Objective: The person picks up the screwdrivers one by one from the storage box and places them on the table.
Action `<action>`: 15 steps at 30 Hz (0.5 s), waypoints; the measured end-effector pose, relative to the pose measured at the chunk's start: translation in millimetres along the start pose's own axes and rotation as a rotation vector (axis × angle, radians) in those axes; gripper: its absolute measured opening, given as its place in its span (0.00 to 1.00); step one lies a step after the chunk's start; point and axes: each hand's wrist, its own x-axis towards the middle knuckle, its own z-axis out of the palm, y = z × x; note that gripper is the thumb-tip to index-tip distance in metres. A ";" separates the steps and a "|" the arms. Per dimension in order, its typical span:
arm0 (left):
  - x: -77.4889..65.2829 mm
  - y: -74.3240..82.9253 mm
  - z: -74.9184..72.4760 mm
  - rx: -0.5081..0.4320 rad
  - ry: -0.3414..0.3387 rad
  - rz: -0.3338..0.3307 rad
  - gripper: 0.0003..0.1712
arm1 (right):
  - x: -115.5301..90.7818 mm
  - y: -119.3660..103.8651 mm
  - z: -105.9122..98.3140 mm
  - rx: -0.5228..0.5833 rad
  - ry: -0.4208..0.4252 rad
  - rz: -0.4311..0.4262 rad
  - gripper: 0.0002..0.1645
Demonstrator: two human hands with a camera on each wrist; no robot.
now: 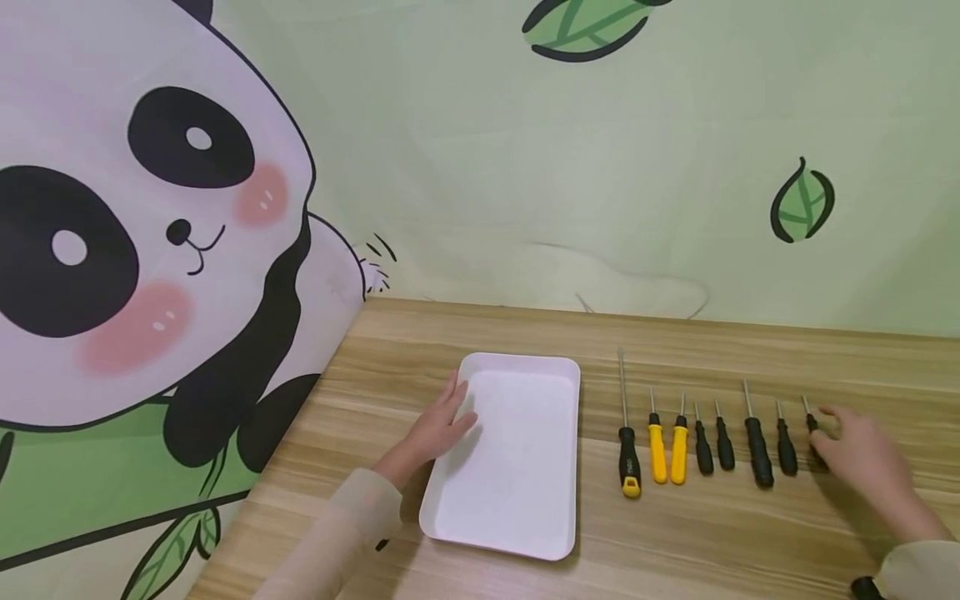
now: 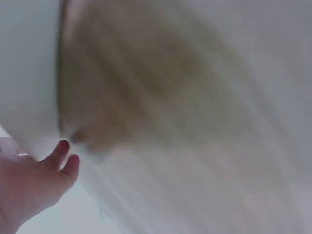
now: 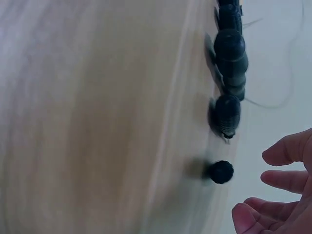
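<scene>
My left hand (image 1: 437,427) rests at the left edge of a white rectangular tray (image 1: 517,467), its fingers extended along the rim. In the left wrist view that hand shows at the lower left beside the tray's wall. At the far right, my right hand (image 1: 866,454) is over a small black-handled screwdriver (image 1: 812,422), the last in a row, and partly covers its handle. The right wrist view shows the fingers spread, apart from the round end of that screwdriver's handle (image 3: 222,172).
Several more screwdrivers stand in a line between tray and right hand: a large black and yellow one (image 1: 628,458), two yellow-handled ones (image 1: 657,450), and black-handled ones (image 1: 758,450). They lie on a wooden table (image 1: 675,550). A panda-printed cloth (image 1: 450,167) hangs behind.
</scene>
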 end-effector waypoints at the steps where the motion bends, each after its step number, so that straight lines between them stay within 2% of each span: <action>1: 0.6 2.5 -1.3 0.007 0.000 0.002 0.35 | -1.3 -1.1 -0.6 0.000 0.014 -0.001 0.29; 5: 8.9 12.6 -5.8 0.063 0.049 0.034 0.34 | -3.9 -4.6 -7.1 0.002 0.061 -0.010 0.28; 9: 24.2 24.4 -11.7 0.155 0.148 0.056 0.33 | -1.2 -7.5 -16.6 -0.022 0.139 -0.053 0.27; 15: 55.3 43.8 -26.8 0.271 0.232 -0.015 0.34 | 12.9 -11.9 -32.8 -0.058 0.242 -0.114 0.25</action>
